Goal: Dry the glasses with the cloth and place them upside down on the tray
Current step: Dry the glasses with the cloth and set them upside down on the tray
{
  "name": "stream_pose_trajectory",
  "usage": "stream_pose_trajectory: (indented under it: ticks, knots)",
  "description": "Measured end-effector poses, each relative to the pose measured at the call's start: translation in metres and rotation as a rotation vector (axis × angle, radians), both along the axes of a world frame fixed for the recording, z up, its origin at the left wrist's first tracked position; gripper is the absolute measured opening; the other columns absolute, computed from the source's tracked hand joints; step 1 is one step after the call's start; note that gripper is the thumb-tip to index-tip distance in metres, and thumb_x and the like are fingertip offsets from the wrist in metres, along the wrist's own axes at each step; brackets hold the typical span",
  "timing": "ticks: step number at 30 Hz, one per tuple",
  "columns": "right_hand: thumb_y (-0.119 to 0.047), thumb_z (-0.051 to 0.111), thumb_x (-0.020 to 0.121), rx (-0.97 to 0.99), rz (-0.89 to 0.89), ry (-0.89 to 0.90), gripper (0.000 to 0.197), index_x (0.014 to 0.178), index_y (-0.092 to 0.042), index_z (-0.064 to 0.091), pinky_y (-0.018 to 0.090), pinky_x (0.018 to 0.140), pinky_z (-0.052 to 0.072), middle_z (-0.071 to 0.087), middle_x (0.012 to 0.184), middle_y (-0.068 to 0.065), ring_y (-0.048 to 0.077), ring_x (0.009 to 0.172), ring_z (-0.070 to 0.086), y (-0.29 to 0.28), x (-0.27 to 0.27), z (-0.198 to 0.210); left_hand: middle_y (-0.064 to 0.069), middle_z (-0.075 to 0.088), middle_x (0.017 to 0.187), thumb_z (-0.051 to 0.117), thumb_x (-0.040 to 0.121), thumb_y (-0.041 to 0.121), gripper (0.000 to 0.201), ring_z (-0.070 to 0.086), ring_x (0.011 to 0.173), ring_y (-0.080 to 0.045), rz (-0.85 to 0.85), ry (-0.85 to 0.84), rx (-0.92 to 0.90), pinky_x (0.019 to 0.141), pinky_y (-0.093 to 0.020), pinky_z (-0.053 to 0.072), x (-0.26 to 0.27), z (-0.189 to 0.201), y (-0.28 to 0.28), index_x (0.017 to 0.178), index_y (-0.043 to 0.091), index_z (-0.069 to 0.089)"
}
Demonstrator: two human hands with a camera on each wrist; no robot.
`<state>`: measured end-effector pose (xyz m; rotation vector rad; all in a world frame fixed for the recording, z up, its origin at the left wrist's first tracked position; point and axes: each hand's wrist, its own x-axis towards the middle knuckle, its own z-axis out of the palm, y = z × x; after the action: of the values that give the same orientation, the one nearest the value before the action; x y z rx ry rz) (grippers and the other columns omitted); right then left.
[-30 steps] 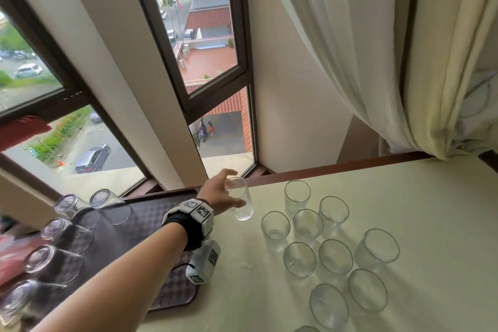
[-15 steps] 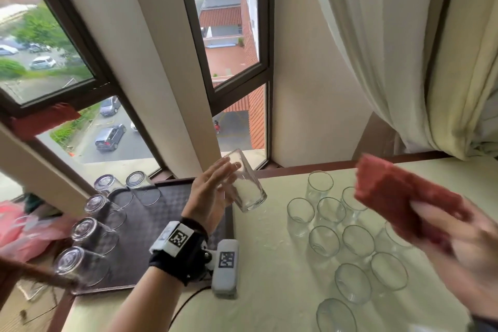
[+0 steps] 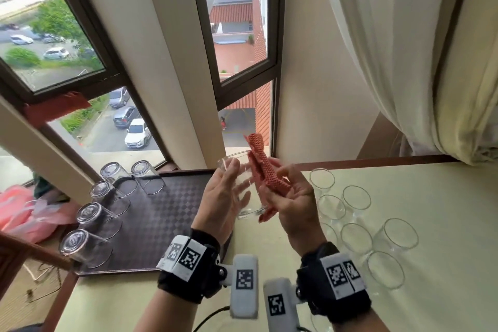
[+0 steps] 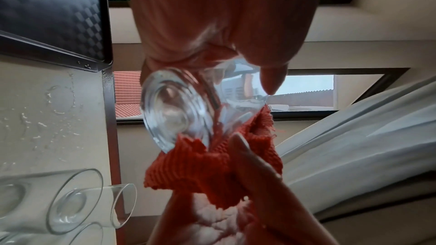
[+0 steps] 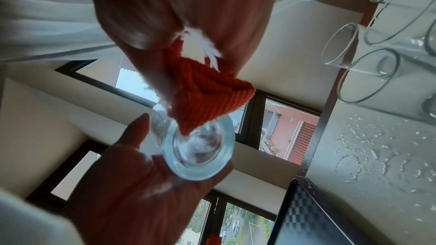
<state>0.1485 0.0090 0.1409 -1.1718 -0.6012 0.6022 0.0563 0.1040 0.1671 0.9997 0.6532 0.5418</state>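
Observation:
My left hand holds a clear glass in the air above the table's left part, its mouth pointing away from me. The right hand grips a folded red cloth and lays it against the glass's right side. In the left wrist view the thick base of the glass faces the camera with the cloth bunched under it. The right wrist view shows the cloth touching the glass. Several glasses stand upside down on the dark tray.
Several upright glasses stand grouped on the pale table to the right, with water drops around them. A window and white curtain lie behind. A pink bag sits left of the tray.
The left hand lifted the glass off the table and drew it toward me. The right hand came in with the red cloth and brought it against the glass.

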Motion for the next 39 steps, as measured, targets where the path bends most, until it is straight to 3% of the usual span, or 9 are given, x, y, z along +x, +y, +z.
stream_pose_trajectory:
  ticks: [3,7,11,14,20,23,27,34,39]
  knots:
    - [-0.002,0.069,0.069,-0.017,0.044,0.005,0.023,0.084,-0.018,0.063,0.038,0.069,0.06,0.056,0.138,0.003,0.027,0.112,0.066,-0.012,0.004,-0.004,0.001,0.067,0.122,0.053,0.086,0.042,0.045,0.06,0.114,-0.021,-0.008,0.017,0.013,0.109,-0.047,0.035,0.001,0.0,-0.007,0.121,0.014,0.054]
    - [-0.025,0.073,0.082,-0.022,0.2,0.048,0.038,0.092,0.008,0.058,0.038,0.07,0.06,0.067,0.123,0.004,0.018,0.095,0.067,-0.026,0.011,0.006,-0.002,0.065,0.127,0.052,0.091,0.042,0.049,0.059,0.115,-0.025,0.0,0.05,0.041,0.1,-0.044,0.041,0.003,-0.002,-0.012,0.127,0.01,0.054]
    - [-0.014,0.064,0.09,-0.091,0.078,0.169,0.021,0.107,-0.003,0.059,0.024,0.065,0.057,0.07,0.115,0.006,0.011,0.077,0.068,-0.021,0.008,0.01,0.009,0.069,0.116,0.053,0.087,0.043,0.038,0.061,0.111,-0.016,-0.044,0.057,0.082,0.096,-0.04,0.04,0.004,-0.003,-0.016,0.116,0.019,0.056]
    - [-0.004,0.06,0.095,-0.116,0.144,0.174,0.044,0.136,-0.021,0.053,0.031,0.077,0.059,0.067,0.122,0.003,0.015,0.095,0.07,-0.018,0.006,0.005,0.016,0.074,0.107,0.056,0.083,0.044,0.036,0.063,0.114,-0.014,-0.058,0.053,0.109,0.105,-0.045,0.037,0.004,-0.002,-0.021,0.111,0.022,0.056]
    - [-0.015,0.073,0.079,-0.204,0.369,-0.004,0.075,0.141,-0.041,0.04,0.025,0.076,0.054,0.061,0.127,-0.003,0.015,0.11,0.064,-0.019,0.004,0.007,-0.009,0.059,0.137,0.06,0.088,0.044,0.064,0.056,0.128,-0.036,-0.016,-0.002,0.031,0.106,-0.062,0.043,0.002,-0.005,-0.02,0.138,0.008,0.044]
    - [-0.005,0.083,0.078,-0.222,0.424,-0.084,0.093,0.148,-0.036,0.031,0.022,0.077,0.056,0.054,0.138,-0.007,0.012,0.119,0.06,-0.018,0.003,0.007,0.002,0.06,0.131,0.053,0.087,0.046,0.056,0.052,0.13,-0.034,-0.014,0.001,0.024,0.108,-0.055,0.043,0.002,-0.008,-0.02,0.134,0.016,0.047]
    - [-0.006,0.09,0.069,-0.218,0.378,-0.106,0.097,0.147,-0.028,0.037,0.03,0.096,0.054,0.059,0.135,-0.007,0.007,0.124,0.058,-0.016,0.003,0.001,-0.001,0.06,0.134,0.049,0.089,0.05,0.062,0.057,0.125,-0.027,-0.037,0.01,0.025,0.08,-0.031,0.06,0.003,-0.012,-0.019,0.14,0.013,0.045]
    - [-0.042,0.098,0.045,-0.079,0.437,0.191,0.097,0.129,-0.019,0.056,0.04,0.09,0.057,0.071,0.114,0.004,0.026,0.108,0.069,-0.019,0.009,-0.006,-0.003,0.063,0.135,0.041,0.088,0.063,0.065,0.058,0.128,-0.021,-0.166,0.059,0.16,0.106,-0.046,0.047,-0.002,-0.019,-0.016,0.138,0.022,0.051]
    - [-0.029,0.092,0.057,-0.209,0.217,-0.143,0.087,0.134,-0.023,0.052,0.031,0.093,0.056,0.066,0.121,-0.003,0.011,0.113,0.064,-0.021,0.009,-0.001,-0.004,0.063,0.133,0.044,0.098,0.041,0.043,0.057,0.126,-0.015,-0.151,0.051,0.152,0.11,-0.039,0.043,-0.002,-0.01,-0.011,0.128,0.012,0.054]
